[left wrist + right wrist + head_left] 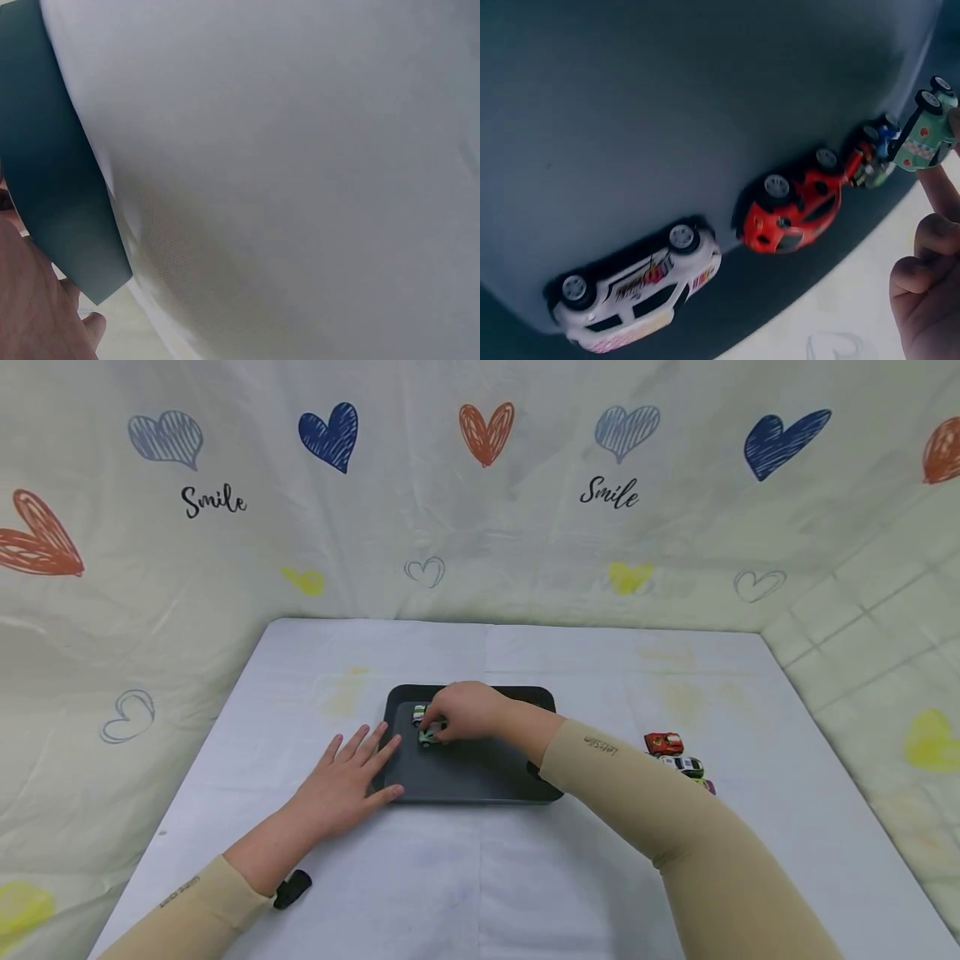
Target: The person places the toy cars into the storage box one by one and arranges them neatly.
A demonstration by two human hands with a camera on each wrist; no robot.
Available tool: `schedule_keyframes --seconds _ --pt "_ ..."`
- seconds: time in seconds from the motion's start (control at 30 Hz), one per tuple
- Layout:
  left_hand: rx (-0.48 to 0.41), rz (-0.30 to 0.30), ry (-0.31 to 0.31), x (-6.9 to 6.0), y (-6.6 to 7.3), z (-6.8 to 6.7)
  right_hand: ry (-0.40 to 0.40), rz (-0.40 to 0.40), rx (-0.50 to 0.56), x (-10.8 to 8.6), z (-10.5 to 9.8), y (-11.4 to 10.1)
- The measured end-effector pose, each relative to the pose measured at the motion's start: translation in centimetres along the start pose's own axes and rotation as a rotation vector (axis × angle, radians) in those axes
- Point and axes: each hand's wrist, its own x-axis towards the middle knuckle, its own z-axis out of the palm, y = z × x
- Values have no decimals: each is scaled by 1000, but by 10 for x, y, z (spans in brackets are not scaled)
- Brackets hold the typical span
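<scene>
My right hand [468, 710] reaches over the dark grey tray [480, 781] and pinches a pale green toy car [928, 135] by its far side. The car hangs near the tray's left part in the head view. A white toy car [641, 289], a red toy car [791, 214] and a blurred multicoloured toy vehicle [870, 165] stand in a row inside the tray; my right arm hides most of that row from the head view. Fingers spread and straight, my left hand [337, 789] rests at the tray's left edge.
Right of the tray, on the white-covered table [420, 893], are a red toy car [664, 743], a white and black toy car [684, 766] and another toy car [707, 786] partly behind my right sleeve. A heart-printed sheet [525, 527] hangs behind the table.
</scene>
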Motion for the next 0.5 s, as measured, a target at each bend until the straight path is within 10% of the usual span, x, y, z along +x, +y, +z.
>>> schedule_keyframes --seconds 0.5 --pt "6 -10 -17 1 1 0 -52 -1 -55 18 14 -10"
